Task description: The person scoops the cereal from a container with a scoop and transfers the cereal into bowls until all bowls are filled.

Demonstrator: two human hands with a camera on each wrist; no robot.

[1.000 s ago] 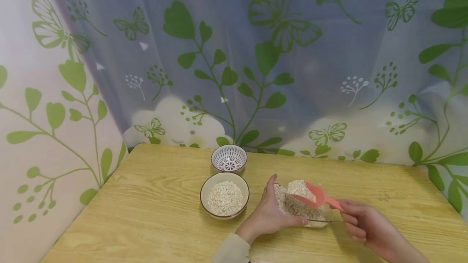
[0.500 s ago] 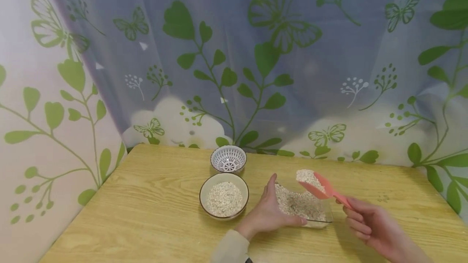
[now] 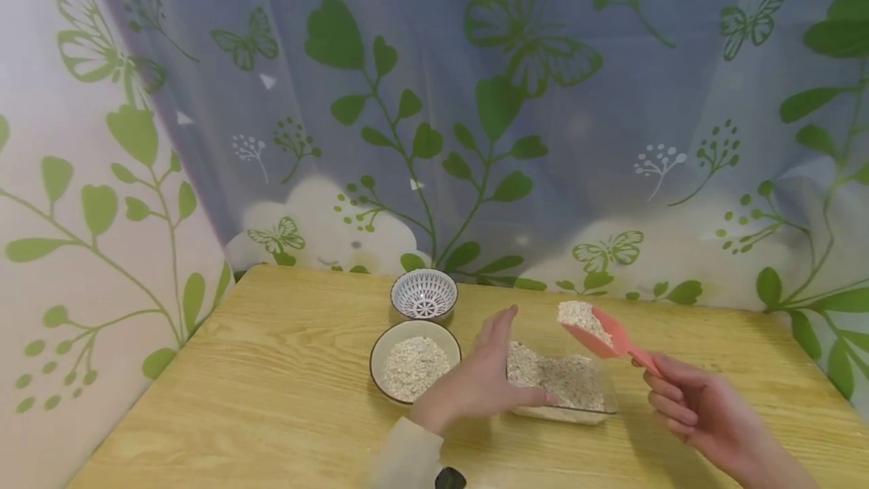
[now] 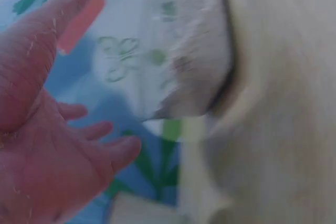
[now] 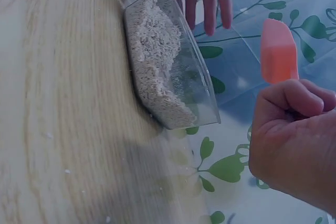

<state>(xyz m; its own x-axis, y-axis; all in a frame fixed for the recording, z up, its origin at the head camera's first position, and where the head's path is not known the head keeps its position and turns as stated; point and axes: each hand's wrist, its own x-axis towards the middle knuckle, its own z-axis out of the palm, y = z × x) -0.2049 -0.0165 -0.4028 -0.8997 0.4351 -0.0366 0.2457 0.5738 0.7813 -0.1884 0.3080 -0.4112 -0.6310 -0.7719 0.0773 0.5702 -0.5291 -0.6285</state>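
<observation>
Prob lift-out: R hand (image 3: 702,407) grips loaded pink plastic scoop (image 3: 615,333) short of tabletop's back edge (image 3: 319,278), L hand (image 3: 478,376) spread; next needs level carry.

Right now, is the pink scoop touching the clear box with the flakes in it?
Apart. The right wrist view shows it: a strip of blue backdrop shows between the pink scoop and the clear box.

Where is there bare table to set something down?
Widest: the table, between its left edge and the oat bowl. A second patch, faintly marked, lies beyond the right hand, toward the right back corner. Crowded: the middle, with patterned bowl, left hand, glass container and raised scoop.
</observation>
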